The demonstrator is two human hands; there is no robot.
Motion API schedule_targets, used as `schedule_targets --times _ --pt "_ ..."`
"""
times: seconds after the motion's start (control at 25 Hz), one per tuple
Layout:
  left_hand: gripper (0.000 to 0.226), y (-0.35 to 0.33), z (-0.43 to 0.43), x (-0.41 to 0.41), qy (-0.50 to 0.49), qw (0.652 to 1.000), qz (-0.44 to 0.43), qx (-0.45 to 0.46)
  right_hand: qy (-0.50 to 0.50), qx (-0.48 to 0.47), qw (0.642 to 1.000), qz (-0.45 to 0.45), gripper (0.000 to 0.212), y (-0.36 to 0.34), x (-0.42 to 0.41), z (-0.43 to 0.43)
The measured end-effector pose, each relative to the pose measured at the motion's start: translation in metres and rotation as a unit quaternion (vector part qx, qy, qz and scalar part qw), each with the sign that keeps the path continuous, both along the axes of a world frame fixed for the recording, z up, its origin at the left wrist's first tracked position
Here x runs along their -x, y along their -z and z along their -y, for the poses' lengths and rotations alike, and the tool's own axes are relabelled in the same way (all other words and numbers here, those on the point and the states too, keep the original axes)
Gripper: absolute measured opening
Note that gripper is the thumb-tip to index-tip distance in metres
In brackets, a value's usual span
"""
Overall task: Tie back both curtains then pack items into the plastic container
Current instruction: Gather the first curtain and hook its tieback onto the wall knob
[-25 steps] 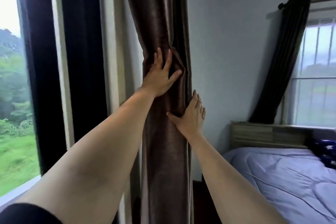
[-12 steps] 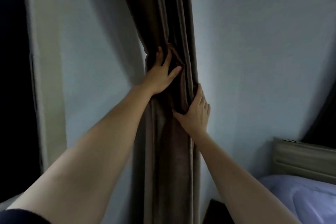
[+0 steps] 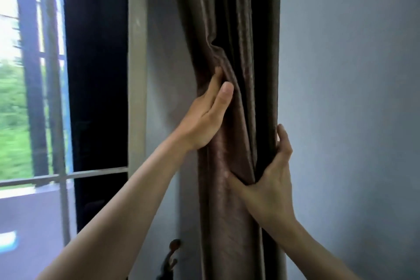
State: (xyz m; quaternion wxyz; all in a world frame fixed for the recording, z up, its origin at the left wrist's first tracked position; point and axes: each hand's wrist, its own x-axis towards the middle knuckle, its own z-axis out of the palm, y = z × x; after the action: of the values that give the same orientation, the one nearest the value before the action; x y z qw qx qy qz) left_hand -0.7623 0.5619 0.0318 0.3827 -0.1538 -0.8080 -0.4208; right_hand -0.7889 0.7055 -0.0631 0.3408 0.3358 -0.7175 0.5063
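A brown curtain [image 3: 197, 18] hangs gathered into a narrow column of folds against a grey-blue wall [image 3: 352, 98], just right of a pale upright window frame [image 3: 136, 75]. The left hand [image 3: 202, 118] reaches up to the curtain's left edge at about mid-height: its fingers [image 3: 217, 77] slip behind a bunched fold while the thumb lies along the front, so the fold is pinched between them. Lower down and on the other side, the right hand [image 3: 270, 188] grasps the gathered cloth, thumb pressed into the front folds and fingers [image 3: 283, 141] wrapped round the right edge towards the wall. Both forearms are bare and stretch in from the bottom of the view. Left of the frame stands a dark, near-black strip [image 3: 95, 75]; whether it is cloth or shadow I cannot tell. Beyond it a window [image 3: 13, 52] with dark bars shows blurred green foliage and bright sky. A grey rail [image 3: 68, 176] crosses the window low down. On the wall beside the curtain's lower left edge sits a small dark hook-like fitting [image 3: 173, 245].
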Motion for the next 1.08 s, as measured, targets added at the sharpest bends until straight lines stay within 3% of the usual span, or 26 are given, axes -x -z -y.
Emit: schedule_targets --times 0.12,0.2,0.4,0.6,0.72,0.88,1.0,1.08 --pt "0.077 0.008 0.018 -0.061 0.029 0.996 0.001 -0.081 -0.148 -0.027 0.988 0.03 0.107 -0.002 -0.05 0.006" --pt "0.069 0.012 0.025 -0.063 0.066 0.994 -0.007 -0.088 -0.179 0.008 0.983 0.038 0.092 -0.007 -0.051 0.003" --pt "0.066 0.019 0.034 -0.064 0.042 0.995 0.007 -0.092 -0.21 0.065 0.975 0.022 0.051 -0.02 -0.033 0.007" --pt "0.068 0.03 0.056 -0.135 -0.012 0.993 0.01 -0.114 -0.228 0.053 0.971 0.043 0.057 -0.014 -0.081 0.034" --pt "0.077 0.041 0.062 -0.176 -0.122 0.988 -0.012 -0.097 -0.211 0.008 0.976 0.048 0.059 0.0 -0.107 0.048" --pt "0.077 0.072 0.064 -0.235 -0.341 0.938 -0.017 -0.052 -0.201 -0.004 0.979 0.034 0.059 0.023 -0.141 0.058" --pt "0.085 0.07 0.067 -0.265 -0.413 0.907 -0.072 -0.035 -0.23 0.021 0.972 -0.032 0.046 0.014 -0.164 0.066" --pt "0.078 0.045 0.073 -0.276 -0.464 0.879 -0.106 0.03 -0.274 -0.01 0.959 -0.071 0.032 -0.009 -0.177 0.079"
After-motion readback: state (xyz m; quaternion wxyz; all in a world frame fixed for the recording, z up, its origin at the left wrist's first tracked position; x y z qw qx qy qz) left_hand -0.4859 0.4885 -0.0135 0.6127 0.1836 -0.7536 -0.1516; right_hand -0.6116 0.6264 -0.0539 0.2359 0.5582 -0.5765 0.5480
